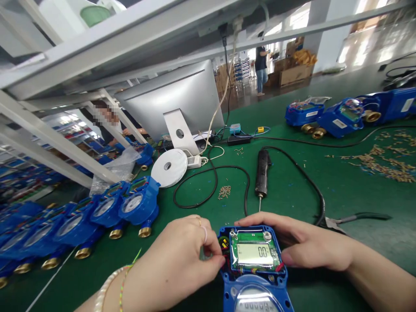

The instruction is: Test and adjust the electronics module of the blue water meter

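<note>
A blue water meter (232, 287) with an open electronics housing stands in front of me. Inside it sit a green circuit board and a lit LCD (255, 254) reading 0.0; a round dial is in the lower part. My left hand (191, 255) is at the housing's left side, thumb and forefinger pinched together by the wires (224, 242) in the side compartment. What the pinch holds, if anything, is hidden. My right hand (312, 247) grips the housing from the right, fingers behind its top edge and thumb near a red wire piece (279, 267).
Beyond the meter lies a black electric screwdriver (261, 173) with its cable, beside a small pile of screws (224, 192). More blue meters (139, 199) line the left; others (341, 117) stand back right near scattered screws (383, 160). A monitor (175, 99) stands behind.
</note>
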`<move>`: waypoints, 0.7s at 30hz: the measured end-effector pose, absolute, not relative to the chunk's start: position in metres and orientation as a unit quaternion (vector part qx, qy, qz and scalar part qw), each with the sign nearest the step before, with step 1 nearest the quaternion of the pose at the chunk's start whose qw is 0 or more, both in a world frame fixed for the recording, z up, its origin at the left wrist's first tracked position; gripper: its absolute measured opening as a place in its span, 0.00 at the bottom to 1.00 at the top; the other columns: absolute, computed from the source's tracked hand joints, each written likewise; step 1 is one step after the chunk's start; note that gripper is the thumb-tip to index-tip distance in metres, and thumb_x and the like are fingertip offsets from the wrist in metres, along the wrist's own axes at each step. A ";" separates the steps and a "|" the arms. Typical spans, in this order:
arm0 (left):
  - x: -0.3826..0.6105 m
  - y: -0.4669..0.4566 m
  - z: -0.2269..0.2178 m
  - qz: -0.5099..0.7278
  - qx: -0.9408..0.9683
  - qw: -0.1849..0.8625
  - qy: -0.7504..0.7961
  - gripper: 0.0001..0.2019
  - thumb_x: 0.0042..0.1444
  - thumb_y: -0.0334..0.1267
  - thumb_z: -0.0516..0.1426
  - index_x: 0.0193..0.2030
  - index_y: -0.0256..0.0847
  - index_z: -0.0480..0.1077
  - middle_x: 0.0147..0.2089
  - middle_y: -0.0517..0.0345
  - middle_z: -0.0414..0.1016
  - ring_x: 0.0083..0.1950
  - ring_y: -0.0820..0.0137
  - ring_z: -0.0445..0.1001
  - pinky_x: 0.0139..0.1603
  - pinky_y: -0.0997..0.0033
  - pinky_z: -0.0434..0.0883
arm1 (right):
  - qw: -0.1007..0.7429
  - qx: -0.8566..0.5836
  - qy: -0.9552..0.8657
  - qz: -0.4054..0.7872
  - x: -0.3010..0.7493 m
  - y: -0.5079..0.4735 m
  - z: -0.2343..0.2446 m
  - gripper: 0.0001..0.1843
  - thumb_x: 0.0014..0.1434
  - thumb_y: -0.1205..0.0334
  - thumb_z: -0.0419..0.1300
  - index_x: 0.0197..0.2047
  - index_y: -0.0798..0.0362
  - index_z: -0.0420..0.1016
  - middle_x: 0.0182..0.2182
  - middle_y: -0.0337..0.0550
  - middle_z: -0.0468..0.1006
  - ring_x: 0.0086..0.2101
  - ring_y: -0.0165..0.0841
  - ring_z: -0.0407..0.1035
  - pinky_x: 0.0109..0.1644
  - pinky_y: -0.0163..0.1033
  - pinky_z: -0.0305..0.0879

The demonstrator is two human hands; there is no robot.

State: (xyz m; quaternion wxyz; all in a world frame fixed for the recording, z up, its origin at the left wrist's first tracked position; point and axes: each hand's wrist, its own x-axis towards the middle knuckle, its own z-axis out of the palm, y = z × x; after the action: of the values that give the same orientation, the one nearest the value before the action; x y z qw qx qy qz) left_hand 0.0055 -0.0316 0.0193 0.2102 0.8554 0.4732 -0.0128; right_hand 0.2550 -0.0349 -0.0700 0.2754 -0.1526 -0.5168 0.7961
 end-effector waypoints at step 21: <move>0.016 -0.014 0.025 -0.075 0.832 0.277 0.475 0.03 0.47 0.37 0.58 0.25 0.42 0.71 0.29 0.64 0.71 0.31 0.73 0.68 0.30 0.74 0.59 | 0.285 -0.166 -0.518 0.789 0.252 -0.037 -0.066 0.33 0.53 0.69 0.61 0.62 0.56 0.58 0.57 0.52 0.66 0.57 0.44 0.61 0.60 0.50 0.57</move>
State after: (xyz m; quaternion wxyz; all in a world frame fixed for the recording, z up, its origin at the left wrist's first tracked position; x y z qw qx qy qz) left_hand 0.0157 -0.0139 0.0250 0.2765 0.8321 0.4749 -0.0754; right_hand 0.2519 -0.0367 -0.0663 0.2854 -0.1656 -0.5178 0.7893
